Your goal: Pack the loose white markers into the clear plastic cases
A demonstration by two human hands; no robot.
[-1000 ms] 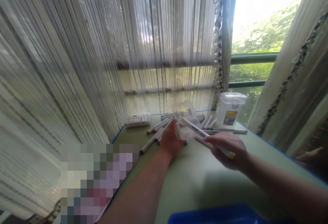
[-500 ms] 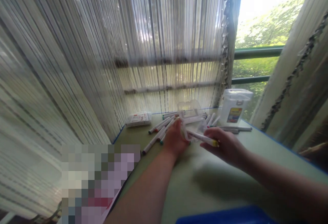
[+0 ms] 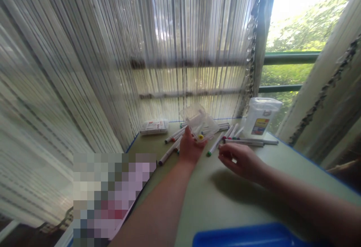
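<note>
My left hand grips a clear plastic box with its lid raised, tilted above the table. A marker with a yellow end lies inside the box. My right hand is just right of the box, its fingers curled in loosely toward the thumb, with nothing visible in them. Between the hands lies a white marker with a green end. More white markers are spread around and behind my left hand, and silver-white ones lie behind my right hand.
A tall clear container with a label stands at the back right. A flat clear case sits at the back left. A blue object is at the near edge of the green table. Curtains hang behind.
The yellow-ended marker has gone from my right hand into the clear box. My right hand has drawn slightly back from it, and the box has tilted in my left hand.
</note>
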